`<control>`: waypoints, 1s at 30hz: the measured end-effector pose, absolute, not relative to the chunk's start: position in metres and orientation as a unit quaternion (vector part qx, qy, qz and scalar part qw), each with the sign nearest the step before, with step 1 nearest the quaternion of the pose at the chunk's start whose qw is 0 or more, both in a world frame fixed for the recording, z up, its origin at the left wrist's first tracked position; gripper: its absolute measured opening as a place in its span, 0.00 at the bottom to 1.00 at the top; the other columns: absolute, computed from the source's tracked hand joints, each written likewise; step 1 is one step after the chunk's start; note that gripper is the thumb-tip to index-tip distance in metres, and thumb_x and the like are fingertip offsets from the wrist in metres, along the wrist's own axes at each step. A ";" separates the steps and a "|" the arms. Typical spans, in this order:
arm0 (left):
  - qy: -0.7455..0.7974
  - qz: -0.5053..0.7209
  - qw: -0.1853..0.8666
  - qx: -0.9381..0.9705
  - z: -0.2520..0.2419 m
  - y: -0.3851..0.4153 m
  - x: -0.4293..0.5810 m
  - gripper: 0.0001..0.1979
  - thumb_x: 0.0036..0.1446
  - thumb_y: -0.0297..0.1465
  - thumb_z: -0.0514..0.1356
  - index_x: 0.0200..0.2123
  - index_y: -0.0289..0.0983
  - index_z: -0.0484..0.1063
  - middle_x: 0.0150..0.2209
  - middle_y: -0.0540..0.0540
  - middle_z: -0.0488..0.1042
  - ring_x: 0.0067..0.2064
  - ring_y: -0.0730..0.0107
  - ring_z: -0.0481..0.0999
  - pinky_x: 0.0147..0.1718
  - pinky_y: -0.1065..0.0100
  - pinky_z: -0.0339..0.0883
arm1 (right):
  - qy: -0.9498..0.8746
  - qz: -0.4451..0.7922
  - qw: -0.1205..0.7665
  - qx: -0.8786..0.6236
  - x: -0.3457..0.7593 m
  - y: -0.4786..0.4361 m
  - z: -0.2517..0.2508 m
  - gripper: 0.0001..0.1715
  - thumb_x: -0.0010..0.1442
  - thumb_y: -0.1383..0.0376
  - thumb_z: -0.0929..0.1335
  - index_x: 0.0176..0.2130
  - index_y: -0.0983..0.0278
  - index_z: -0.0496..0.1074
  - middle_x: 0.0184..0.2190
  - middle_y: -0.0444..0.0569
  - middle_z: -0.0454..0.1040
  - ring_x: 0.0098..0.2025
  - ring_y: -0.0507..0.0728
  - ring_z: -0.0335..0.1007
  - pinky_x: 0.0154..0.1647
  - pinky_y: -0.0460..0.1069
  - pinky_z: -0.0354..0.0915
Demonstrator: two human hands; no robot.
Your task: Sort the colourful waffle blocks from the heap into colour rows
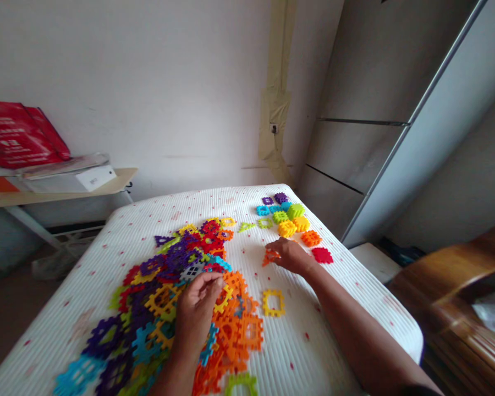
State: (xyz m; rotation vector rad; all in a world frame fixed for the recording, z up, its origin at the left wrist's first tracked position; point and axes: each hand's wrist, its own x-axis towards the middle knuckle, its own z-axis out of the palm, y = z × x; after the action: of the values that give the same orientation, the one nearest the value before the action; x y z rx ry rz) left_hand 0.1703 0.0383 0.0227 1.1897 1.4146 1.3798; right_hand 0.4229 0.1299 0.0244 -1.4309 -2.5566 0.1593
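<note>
A large heap of flat, notched plastic building tiles (177, 297) in purple, orange, yellow, blue and red is spread over a white bed cover (313, 352). My left hand (196, 316) rests on the heap with its fingers curled round a tile near the orange ones; which tile it grips is unclear. My right hand (291, 256) reaches further out and pinches an orange triangular tile (270, 256) against the cover. Beyond it sit small sorted stacks of tiles (291, 217) in purple, blue, green, yellow, orange and red. A single yellow square tile (273, 303) lies between my arms.
A low shelf (58, 190) with a red bag (18, 135) and papers stands at the left against the white wall. A grey wardrobe (396, 137) fills the right side. A wooden piece of furniture (466, 308) sits close to the bed's right edge.
</note>
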 end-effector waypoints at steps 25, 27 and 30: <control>0.551 0.552 0.417 0.467 0.017 0.038 0.171 0.14 0.47 0.40 0.61 0.32 0.35 0.70 0.24 0.51 0.71 0.26 0.74 0.68 0.26 0.74 0.64 | -0.796 0.041 0.082 -0.599 0.437 0.125 0.029 0.23 0.53 0.65 0.66 0.50 0.60 0.67 0.39 0.51 0.73 0.38 0.55 0.70 0.36 0.45 0.61; 0.548 0.550 0.417 0.472 0.018 0.037 0.171 0.13 0.47 0.39 0.61 0.32 0.35 0.70 0.24 0.51 0.70 0.26 0.75 0.67 0.26 0.74 0.63 | -0.799 0.039 0.079 -0.594 0.436 0.126 0.027 0.22 0.54 0.64 0.66 0.50 0.60 0.67 0.39 0.51 0.73 0.38 0.55 0.70 0.35 0.45 0.61; 0.550 0.549 0.415 0.474 0.020 0.036 0.171 0.13 0.47 0.39 0.61 0.31 0.35 0.70 0.23 0.52 0.70 0.26 0.75 0.67 0.26 0.75 0.63 | -0.807 0.027 0.060 -0.587 0.434 0.126 0.026 0.17 0.55 0.62 0.65 0.46 0.61 0.70 0.38 0.51 0.73 0.37 0.55 0.70 0.35 0.45 0.60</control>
State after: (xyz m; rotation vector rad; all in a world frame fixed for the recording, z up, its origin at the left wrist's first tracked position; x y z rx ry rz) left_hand 0.1709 0.0362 0.0198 1.1921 1.3812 1.3783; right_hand 0.4338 0.1259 0.0263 -1.7758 -2.4443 0.0812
